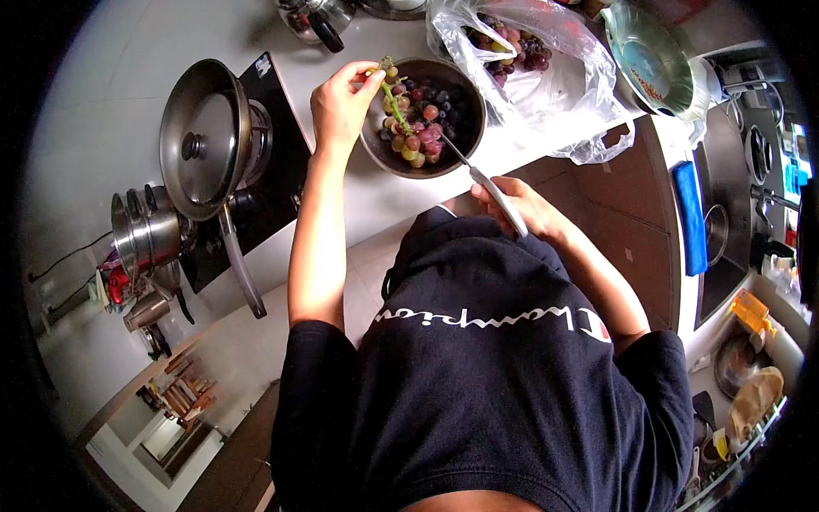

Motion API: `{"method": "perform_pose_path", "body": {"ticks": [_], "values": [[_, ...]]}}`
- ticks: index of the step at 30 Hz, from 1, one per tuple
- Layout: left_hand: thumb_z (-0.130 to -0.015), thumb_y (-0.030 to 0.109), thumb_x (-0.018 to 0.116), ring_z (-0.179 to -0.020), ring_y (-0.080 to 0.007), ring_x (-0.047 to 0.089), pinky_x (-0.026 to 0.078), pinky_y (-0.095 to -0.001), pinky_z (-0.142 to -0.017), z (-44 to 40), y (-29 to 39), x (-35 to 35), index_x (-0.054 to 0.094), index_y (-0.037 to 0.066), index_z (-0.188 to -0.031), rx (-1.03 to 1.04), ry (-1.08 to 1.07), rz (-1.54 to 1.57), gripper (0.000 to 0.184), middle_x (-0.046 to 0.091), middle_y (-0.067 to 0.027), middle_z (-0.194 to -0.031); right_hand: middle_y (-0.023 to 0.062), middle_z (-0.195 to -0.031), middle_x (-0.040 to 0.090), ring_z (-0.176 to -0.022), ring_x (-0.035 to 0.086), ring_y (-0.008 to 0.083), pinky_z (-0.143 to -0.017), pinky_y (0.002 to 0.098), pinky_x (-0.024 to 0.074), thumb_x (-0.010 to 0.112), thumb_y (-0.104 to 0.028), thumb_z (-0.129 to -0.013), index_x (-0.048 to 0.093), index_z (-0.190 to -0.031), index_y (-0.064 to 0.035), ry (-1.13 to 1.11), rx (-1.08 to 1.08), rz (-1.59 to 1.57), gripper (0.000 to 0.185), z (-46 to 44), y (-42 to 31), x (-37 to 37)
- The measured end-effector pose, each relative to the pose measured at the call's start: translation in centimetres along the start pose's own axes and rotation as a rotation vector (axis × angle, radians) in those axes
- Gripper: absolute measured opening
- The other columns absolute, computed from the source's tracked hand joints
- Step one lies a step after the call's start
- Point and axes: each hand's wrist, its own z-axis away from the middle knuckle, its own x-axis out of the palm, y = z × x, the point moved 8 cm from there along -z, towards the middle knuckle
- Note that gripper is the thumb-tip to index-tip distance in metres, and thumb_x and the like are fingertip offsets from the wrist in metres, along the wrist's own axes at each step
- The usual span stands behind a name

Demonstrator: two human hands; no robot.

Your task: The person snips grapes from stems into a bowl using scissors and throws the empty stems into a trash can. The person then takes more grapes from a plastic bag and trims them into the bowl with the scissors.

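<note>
My left hand [345, 101] pinches the green stem of a grape bunch [401, 115] over the left side of a dark round bowl [408, 171]. The bunch hangs into the bowl with reddish and pale green grapes on it. Darker loose grapes [456, 107] lie in the bowl beneath and beside it. My right hand [531, 207] is closed around the grey handle of what look like scissors [499, 200], seen nearly edge-on. Their thin metal blade reaches over the bowl's near rim to the lower grapes. Whether the tip touches a grape or stem I cannot tell.
A clear plastic bag [554, 107] with more grapes lies right of the bowl. Behind it stands a metal basin [653, 60]. At left, a lidded pan [203, 141] sits on the black cooktop [277, 128], near stacked pots [141, 226]. A blue cloth [689, 218] hangs by the sink.
</note>
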Motion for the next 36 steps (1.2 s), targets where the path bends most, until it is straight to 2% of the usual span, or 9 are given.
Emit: {"method": "perform_pose_path", "body": {"ticks": [3,8,9,11,15,16,17,24,36], "values": [[-0.075,0.016,0.065,-0.063,-0.0092,0.057,0.045,-0.0222,-0.058,0.4,-3.1,0.9,0.057,0.007,-0.105,-0.121,0.075,0.14,0.033,0.064,-0.0072,-0.082,-0.0057,-0.056,0.041,-0.043,0.04,0.0033,-0.038,0.0173,0.0323,0.057,-0.042,-0.08,0.054,-0.087,-0.0036,-0.004,0.08,-0.018,0.04,-0.2,1.0,0.0],[-0.073,0.016,0.066,-0.062,-0.0098,0.056,0.045,-0.0223,-0.057,2.4,-6.1,2.5,0.049,0.003,-0.115,-0.213,0.144,0.261,0.047,0.063,-0.0096,-0.086,0.0014,-0.059,0.05,-0.051,0.047,0.0083,-0.048,0.0225,0.0375,0.055,-0.054,-0.075,0.059,-0.085,-0.0023,0.032,0.052,0.106,0.053,-0.3,1.8,-0.6],[-0.072,0.016,0.067,-0.063,-0.0105,0.056,0.046,-0.0227,-0.057,3.4,-6.4,2.6,0.049,0.002,-0.113,-0.287,0.172,0.287,0.047,0.063,-0.0095,-0.086,0.0014,-0.059,0.05,-0.051,0.047,0.0083,-0.048,0.0225,0.0375,0.055,-0.054,-0.075,0.059,-0.085,-0.0023,0.03,0.052,0.103,0.053,-0.3,1.9,-0.6],[-0.069,0.021,0.07,-0.065,-0.016,0.06,0.048,-0.0265,-0.06,5.0,-6.0,2.0,0.053,0.0,-0.104,-0.421,0.239,0.187,0.044,0.064,-0.0115,-0.082,-0.0057,-0.058,0.042,-0.046,0.04,0.0033,-0.04,0.0168,0.0329,0.055,-0.036,-0.082,0.054,-0.089,-0.0071,-0.025,-0.011,-0.023,0.03,-0.2,1.7,-0.1],[-0.069,0.034,0.067,-0.071,-0.025,0.062,0.047,-0.0337,-0.066,5.1,-6.9,3.7,0.06,0.002,-0.084,-0.498,-0.017,-0.108,0.036,0.063,-0.0131,-0.073,-0.0051,-0.058,0.042,-0.045,0.04,0.0037,-0.04,0.0177,0.0325,0.055,-0.035,-0.082,0.053,-0.088,-0.007,0.003,0.045,0.009,0.029,-0.2,1.3,-0.1],[-0.069,0.034,0.067,-0.071,-0.0261,0.062,0.047,-0.0342,-0.067,4.8,-6.9,4.2,0.06,0.001,-0.079,-0.512,-0.081,-0.141,0.036,0.064,-0.0122,-0.074,-0.0028,-0.06,0.046,-0.05,0.043,0.0057,-0.044,0.0193,0.0346,0.056,-0.042,-0.079,0.055,-0.086,-0.0043,0.003,0.041,-0.001,0.038,-0.2,1.1,0.0],[-0.069,0.033,0.067,-0.069,-0.0243,0.062,0.047,-0.0331,-0.065,4.7,-7.0,4.4,0.06,0.001,-0.078,-0.521,-0.08,-0.136,0.034,0.064,-0.0121,-0.073,-0.0005,-0.063,0.051,-0.054,0.046,0.0077,-0.048,0.0209,0.0367,0.057,-0.048,-0.077,0.057,-0.084,-0.0016,0.005,0.036,-0.011,0.047,-0.2,0.9,0.0],[-0.075,0.02,0.064,-0.053,-0.0081,0.052,0.042,-0.0222,-0.05,5.5,-7.9,6.0,0.058,-0.001,-0.076,-0.638,-0.096,0.252,0.022,0.06,-0.0051,-0.063,-0.0021,-0.06,0.047,-0.051,0.044,0.0069,-0.045,0.0206,0.036,0.057,-0.048,-0.077,0.055,-0.08,-0.0032,-0.014,0.031,0.007,0.045,-0.3,0.6,-0.1],[-0.079,0.011,0.06,-0.067,-0.0073,0.054,0.043,-0.0206,-0.061,6.0,-3.6,2.2,0.057,-0.004,-0.084,-0.39,0.059,0.384,0.016,0.061,-0.0054,-0.077,-0.0028,-0.054,0.043,-0.038,0.041,0.0053,-0.035,0.018,0.0335,0.055,-0.046,-0.079,0.049,-0.076,-0.0044,-0.145,-0.073,-0.168,0.042,-0.4,-1.8,1.3]]}}
